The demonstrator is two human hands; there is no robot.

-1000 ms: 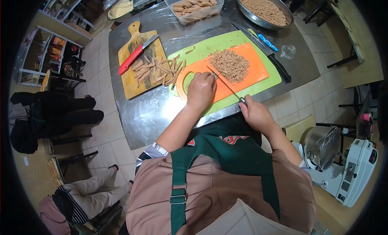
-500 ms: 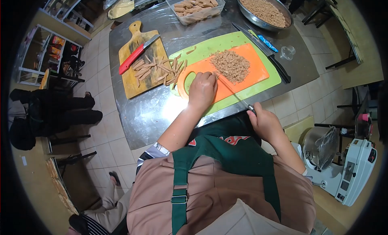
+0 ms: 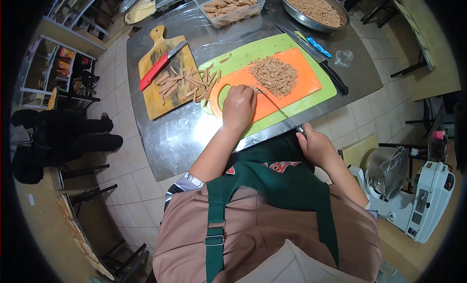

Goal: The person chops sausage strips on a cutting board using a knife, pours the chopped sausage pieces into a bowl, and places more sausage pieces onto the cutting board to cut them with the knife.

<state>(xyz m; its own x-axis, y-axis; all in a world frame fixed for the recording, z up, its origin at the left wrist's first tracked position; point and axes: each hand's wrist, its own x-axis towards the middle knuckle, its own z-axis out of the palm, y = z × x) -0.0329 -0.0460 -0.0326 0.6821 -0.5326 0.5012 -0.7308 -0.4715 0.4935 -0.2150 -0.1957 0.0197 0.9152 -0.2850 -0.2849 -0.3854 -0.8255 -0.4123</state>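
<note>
My right hand point(image 3: 315, 146) is wrapped round the dark handle of a long kitchen knife point(image 3: 279, 109), whose thin blade points up and left across an orange cutting board point(image 3: 307, 80). My left hand point(image 3: 240, 107) is closed, knuckles up, on the board near its ring handle. Brown sausage strips show at its fingertips beside the blade tip; the rest is hidden under the fingers. Just beyond the blade lies a heap of small diced sausage point(image 3: 276, 74). To the left, longer sausage strips point(image 3: 182, 86) spread over a wooden board point(image 3: 154, 100) towards the orange board.
A green board point(image 3: 258, 48) lies under the orange one. Nearby are a red-handled knife point(image 3: 158, 70), a black-handled knife point(image 3: 334, 78) and a blue-handled knife point(image 3: 318, 47). A sausage tub point(image 3: 228, 19) and a metal bowl point(image 3: 287, 9) stand at the back. A mixer point(image 3: 413, 200) is at right.
The view has shifted slightly. Both hands stay in nearly the same place with the knife at the left fingertips. A seated person's leg at the lower left has left the view.
</note>
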